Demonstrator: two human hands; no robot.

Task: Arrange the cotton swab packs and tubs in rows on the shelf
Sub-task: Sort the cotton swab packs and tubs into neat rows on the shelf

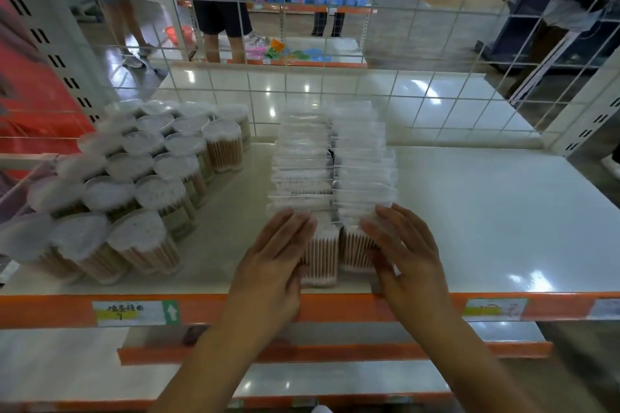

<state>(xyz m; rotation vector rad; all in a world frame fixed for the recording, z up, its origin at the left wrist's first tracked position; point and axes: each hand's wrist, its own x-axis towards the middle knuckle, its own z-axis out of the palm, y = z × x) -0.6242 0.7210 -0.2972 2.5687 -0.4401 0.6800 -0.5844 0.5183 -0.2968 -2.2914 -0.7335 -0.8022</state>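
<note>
Two rows of clear flat cotton swab packs (332, 164) run front to back down the middle of the white shelf (469, 211). My left hand (275, 261) lies with straight fingers against the front pack of the left row. My right hand (399, 251) lies the same way against the front pack of the right row (355, 250). To the left, several round clear tubs of swabs (141, 184) with white lids stand packed in diagonal rows.
A white wire grid (335, 90) backs the shelf. An orange front rail (335, 310) carries price labels. A perforated upright (57, 54) stands at the left. The shelf's right half holds nothing. Lower shelves sit below. People stand in the aisle beyond the grid.
</note>
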